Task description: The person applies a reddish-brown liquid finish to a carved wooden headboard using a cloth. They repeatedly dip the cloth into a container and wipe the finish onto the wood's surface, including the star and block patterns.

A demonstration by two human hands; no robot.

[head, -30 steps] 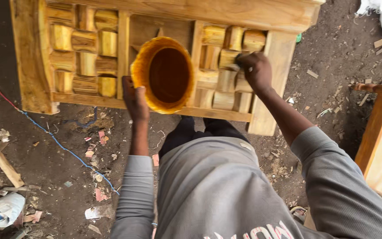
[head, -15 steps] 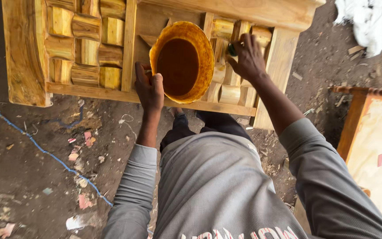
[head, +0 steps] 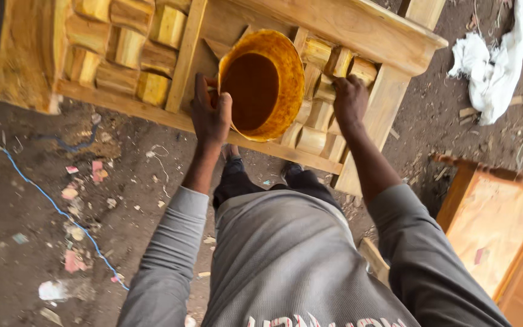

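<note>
My left hand (head: 211,112) grips the rim of a yellow-stained bowl (head: 279,66) that holds dark brown liquid (head: 250,91), tilted toward me. A carved wooden furniture piece (head: 358,27) with blocky relief panels lies on the ground in front of me. My right hand (head: 350,100) presses against the right carved panel (head: 319,124), fingers closed around something small that the hand mostly hides. The left carved panel (head: 125,51) sits beyond my left hand.
A white rag (head: 496,57) lies on the dirt at upper right. Another wooden frame with an orange board (head: 491,224) stands at right. A blue cord (head: 43,194) runs across the littered ground at left. My feet (head: 292,172) stand close to the furniture.
The view has shifted, so the furniture now sits more tilted and to the right. My right hand has slid down the right carved panel. The bowl stays in my left hand.
</note>
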